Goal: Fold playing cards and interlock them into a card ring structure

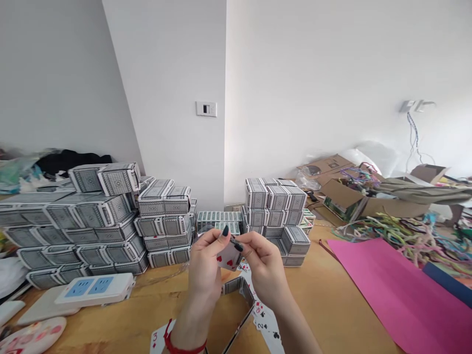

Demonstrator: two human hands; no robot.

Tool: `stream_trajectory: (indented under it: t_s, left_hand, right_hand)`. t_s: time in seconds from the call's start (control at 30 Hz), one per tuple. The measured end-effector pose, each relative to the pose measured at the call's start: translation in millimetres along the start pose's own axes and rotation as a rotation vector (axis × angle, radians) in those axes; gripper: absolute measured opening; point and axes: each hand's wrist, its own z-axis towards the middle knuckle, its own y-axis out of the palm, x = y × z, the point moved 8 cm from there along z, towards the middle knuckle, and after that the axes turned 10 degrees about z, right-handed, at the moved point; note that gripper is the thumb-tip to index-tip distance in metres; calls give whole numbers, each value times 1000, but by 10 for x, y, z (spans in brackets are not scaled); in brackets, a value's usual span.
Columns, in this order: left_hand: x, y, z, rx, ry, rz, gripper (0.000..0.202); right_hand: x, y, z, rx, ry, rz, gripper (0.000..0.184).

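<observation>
A playing card [227, 260] with red hearts is held up over the table between both my hands. My left hand [207, 263] pinches its upper left edge with the thumb on top. My right hand [263, 263] grips the upper right edge between thumb and fingers. Fingers partly cover the card, so I cannot tell whether it is one card or more. Under my hands stands a strip of joined, folded cards [246, 291] with grey patterned backs. Loose face-up cards [264, 322] are spread beside it, and a three of diamonds [157, 339] lies by my left wrist.
Stacks of grey card-built blocks stand at the left [114, 216] and right [282, 196]. Green-backed decks [219, 216] sit between them. A power strip [96, 289] lies front left. At the right are pink paper [391, 285], tangled pipe cleaners [405, 241] and an open cardboard box [342, 194].
</observation>
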Motion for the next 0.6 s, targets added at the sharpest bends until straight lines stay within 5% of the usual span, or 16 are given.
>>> stream_trajectory:
  t_s: [0.23,0.6]
  left_hand:
    - [39,-63,92,-113,-26,128,28]
    - [107,-19,97,-133,81,217,33]
  right_hand:
    - [53,16,1,-10,78,-24,19]
    - [81,-128,17,194,102,212,24]
